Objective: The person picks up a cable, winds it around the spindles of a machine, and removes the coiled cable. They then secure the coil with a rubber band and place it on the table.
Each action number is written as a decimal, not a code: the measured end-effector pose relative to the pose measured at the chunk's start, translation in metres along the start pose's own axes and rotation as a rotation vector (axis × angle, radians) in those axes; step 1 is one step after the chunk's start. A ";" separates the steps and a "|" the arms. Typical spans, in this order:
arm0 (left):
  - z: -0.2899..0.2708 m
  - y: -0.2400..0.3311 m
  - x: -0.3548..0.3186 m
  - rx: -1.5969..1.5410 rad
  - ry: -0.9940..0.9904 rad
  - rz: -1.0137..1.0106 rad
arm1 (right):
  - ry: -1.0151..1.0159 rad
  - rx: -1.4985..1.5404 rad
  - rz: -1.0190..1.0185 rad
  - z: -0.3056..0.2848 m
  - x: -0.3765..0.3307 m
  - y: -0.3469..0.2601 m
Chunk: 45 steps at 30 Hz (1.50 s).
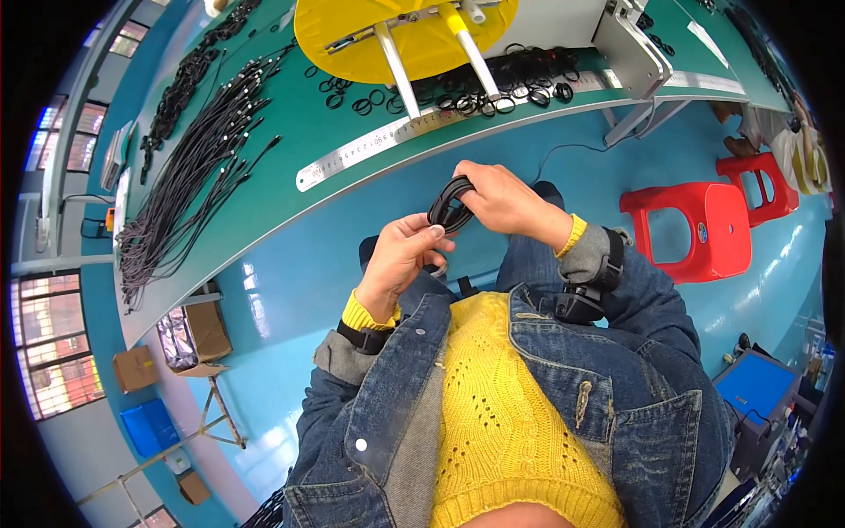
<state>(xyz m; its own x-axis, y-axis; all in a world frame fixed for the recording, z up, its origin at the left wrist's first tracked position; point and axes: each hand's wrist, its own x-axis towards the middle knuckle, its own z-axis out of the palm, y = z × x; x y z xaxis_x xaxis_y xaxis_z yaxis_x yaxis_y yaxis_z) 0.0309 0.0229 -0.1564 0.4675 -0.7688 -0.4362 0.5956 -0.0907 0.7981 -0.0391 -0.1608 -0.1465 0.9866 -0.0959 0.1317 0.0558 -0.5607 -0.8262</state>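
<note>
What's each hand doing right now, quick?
Left hand: closed on the lower end of the black cable coil.
Right hand: closed around the coil's top.

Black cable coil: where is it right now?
Head view, centre: the black cable coil is held between the left hand and right hand, above the lap, just off the green workbench edge.

Left hand [400, 255] fingers curled shut, right hand [502, 198] closed in a pinch, forearms raised, wrists close together
</note>
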 end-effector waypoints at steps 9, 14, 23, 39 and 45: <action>0.008 -0.008 0.009 0.057 0.137 0.238 | 0.194 0.143 0.019 0.012 -0.001 0.006; 0.019 -0.010 0.021 0.026 0.284 0.442 | 0.409 0.206 -0.006 0.038 -0.007 0.000; 0.004 -0.007 0.014 0.162 0.021 0.229 | 0.212 0.317 -0.010 0.026 -0.006 0.031; 0.012 -0.014 0.008 0.811 -0.119 0.235 | -0.205 0.111 0.008 0.020 -0.019 -0.012; -0.011 -0.068 0.029 1.157 0.023 0.567 | -0.041 -0.301 -0.029 0.063 -0.021 0.002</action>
<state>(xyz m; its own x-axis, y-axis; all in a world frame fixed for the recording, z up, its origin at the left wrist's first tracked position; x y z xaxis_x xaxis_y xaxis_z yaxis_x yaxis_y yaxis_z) 0.0113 0.0137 -0.2277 0.4859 -0.8701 0.0824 -0.5928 -0.2588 0.7626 -0.0497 -0.1079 -0.1852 0.9910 -0.0468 0.1254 0.0418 -0.7818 -0.6222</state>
